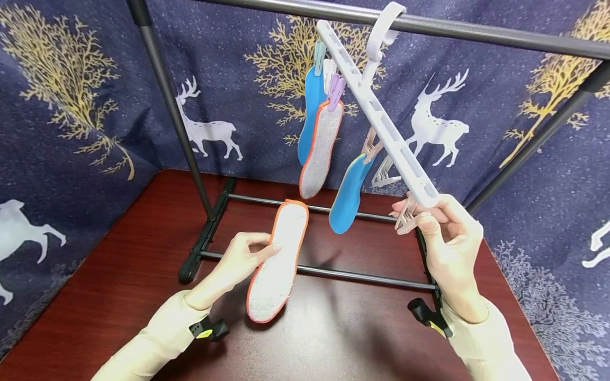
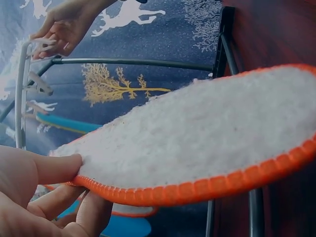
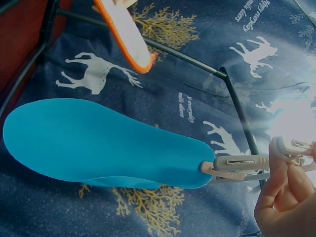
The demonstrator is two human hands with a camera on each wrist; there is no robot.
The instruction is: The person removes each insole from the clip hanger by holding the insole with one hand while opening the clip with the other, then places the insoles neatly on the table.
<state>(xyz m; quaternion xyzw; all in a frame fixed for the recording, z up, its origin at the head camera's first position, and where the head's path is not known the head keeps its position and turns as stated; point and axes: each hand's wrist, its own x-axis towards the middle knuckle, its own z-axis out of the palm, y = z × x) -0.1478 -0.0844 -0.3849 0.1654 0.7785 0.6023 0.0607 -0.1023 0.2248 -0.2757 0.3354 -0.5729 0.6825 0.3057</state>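
Observation:
Pinched by its edge between thumb and fingers, a white fuzzy insole with orange stitched trim [image 1: 281,259] is in my left hand [image 1: 245,259], over the table. My right hand [image 1: 452,238] is at the near end of the white clip hanger [image 1: 381,116], its thumb and fingers pinching a pale pink clothespin [image 1: 406,216]. From the hanger's other clips hang a blue insole [image 1: 350,196], a grey orange-trimmed insole [image 1: 323,151] under a purple clip [image 1: 336,90], and another blue insole [image 1: 312,111] farther back. In the right wrist view the nearer blue insole [image 3: 108,140] fills the middle.
The hanger hooks over the top bar [image 1: 476,34] of a dark metal rack. The rack's lower bars [image 1: 367,276] cross the reddish-brown table [image 1: 119,296]. A loose whitish clip [image 1: 385,173] hangs between the blue insole and my right hand. Behind is a deer-patterned navy cloth [image 1: 267,132].

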